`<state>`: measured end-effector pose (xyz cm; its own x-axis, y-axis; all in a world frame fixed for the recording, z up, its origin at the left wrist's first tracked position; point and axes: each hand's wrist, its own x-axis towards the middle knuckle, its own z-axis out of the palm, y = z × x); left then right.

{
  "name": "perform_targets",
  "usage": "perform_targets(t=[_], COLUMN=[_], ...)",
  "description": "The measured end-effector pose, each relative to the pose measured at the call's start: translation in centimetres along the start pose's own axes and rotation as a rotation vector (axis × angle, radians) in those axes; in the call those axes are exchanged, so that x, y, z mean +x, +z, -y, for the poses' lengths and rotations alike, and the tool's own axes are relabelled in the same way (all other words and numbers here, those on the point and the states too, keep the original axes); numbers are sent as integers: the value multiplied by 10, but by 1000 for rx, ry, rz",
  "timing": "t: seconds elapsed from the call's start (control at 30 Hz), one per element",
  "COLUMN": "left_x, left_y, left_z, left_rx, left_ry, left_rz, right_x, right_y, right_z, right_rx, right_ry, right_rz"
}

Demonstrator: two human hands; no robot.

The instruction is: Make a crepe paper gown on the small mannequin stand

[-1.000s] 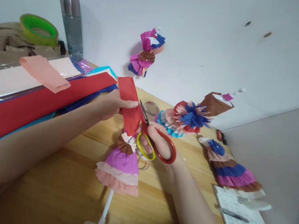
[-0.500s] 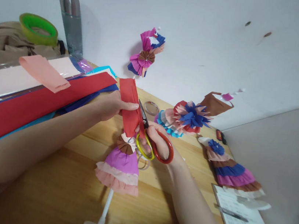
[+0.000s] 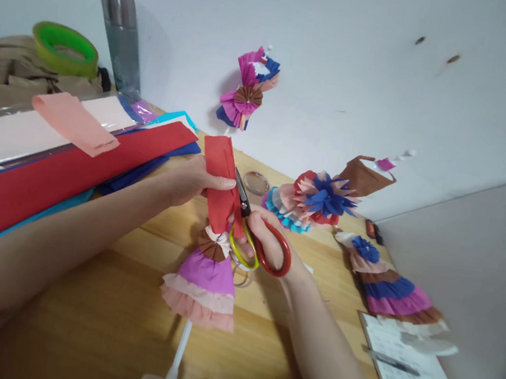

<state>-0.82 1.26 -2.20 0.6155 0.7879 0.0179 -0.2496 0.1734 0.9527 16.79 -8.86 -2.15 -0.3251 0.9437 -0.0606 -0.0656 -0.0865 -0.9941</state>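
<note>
No legible text; print on the clipboard sheet [image 3: 400, 376] too small.

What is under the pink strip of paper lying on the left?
The pink strip rests on a shiny clear-wrapped white sheet, beside a long red sheet with blue paper below. What lies under those is covered.

A pale wooden table top [image 3: 88, 323] with visible grain ran up to a plain white wall [image 3: 347, 58] along its far edge. The wall bore a few small dark marks [image 3: 453, 57] near its upper right. A smooth grey panel [image 3: 483, 259] closed the table's right edge. Soft, even light fell throughout.
</note>
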Motion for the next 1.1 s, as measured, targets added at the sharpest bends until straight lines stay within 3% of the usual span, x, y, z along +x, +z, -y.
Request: perform_targets(t=[0.7, 0.9, 0.97, 1.1], left_x=[-1, -1, 0, 1], left_y=[0, 1, 2, 3], left_z=[7, 6, 4, 3], left_rx=[43, 42, 31, -27], left_ry=[23, -14, -46, -44], left_rz=[59, 47, 28, -126], right_x=[2, -1, -4, -11], right_y=[2, -1, -4, -11], right_z=[-1, 5, 10, 18], right_rx=[-81, -103, -160, -247], right_ry=[10, 12, 17, -10], right_rz=[-112, -50, -26, -55])
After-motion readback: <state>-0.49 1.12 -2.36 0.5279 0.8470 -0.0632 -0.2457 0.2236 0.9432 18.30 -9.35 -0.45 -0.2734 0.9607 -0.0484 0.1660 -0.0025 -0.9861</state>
